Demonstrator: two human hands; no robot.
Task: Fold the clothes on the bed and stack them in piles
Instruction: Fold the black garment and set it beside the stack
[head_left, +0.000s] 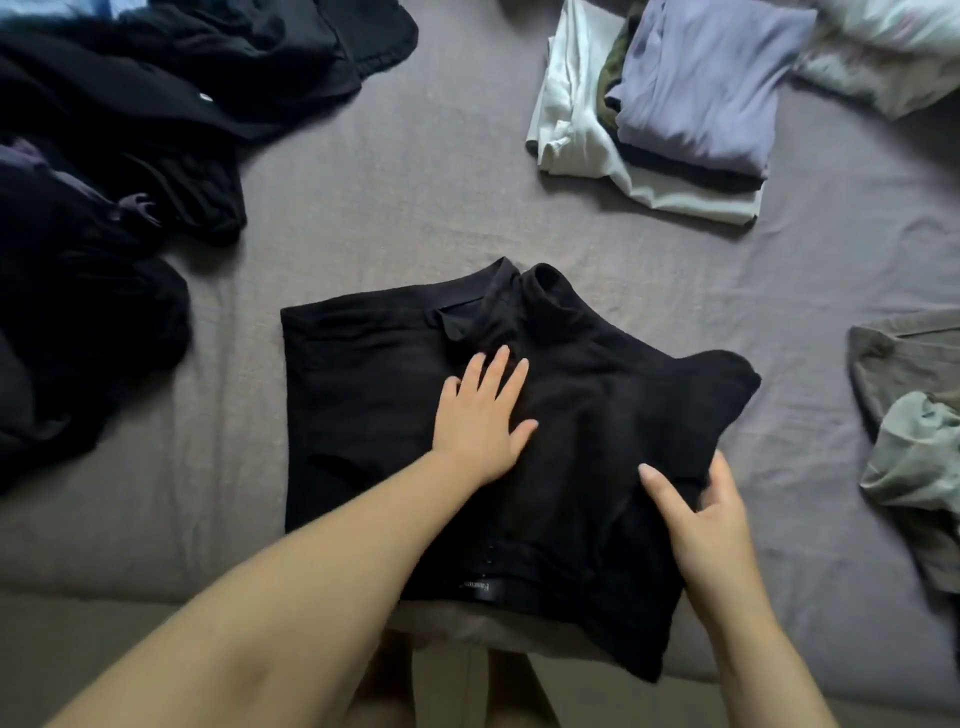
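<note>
Left hand (480, 415) presses flat on the black shirt (571, 415); beside it the right hand (711, 519) pinches the shirt's folded sleeve edge

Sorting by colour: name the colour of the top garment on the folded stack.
Lavender, clearest in the head view.

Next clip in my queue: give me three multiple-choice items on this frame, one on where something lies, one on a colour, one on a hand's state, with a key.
1. Where does the folded pile lie relative to the black shirt?
A. far right
B. near left
C. under the shirt

2. What colour is the top garment of that pile?
A. red
B. lavender
C. yellow

3. What is the left hand doing?
A. lifting a sock
B. making a fist in the air
C. pressing flat on the shirt

Key: 1 A, the pile sits beyond the shirt, toward the right. 2 B, its top layer is pale purple. 3 C, the fingers lie straight on the fabric, while the right hand grips the shirt's right edge.
</note>
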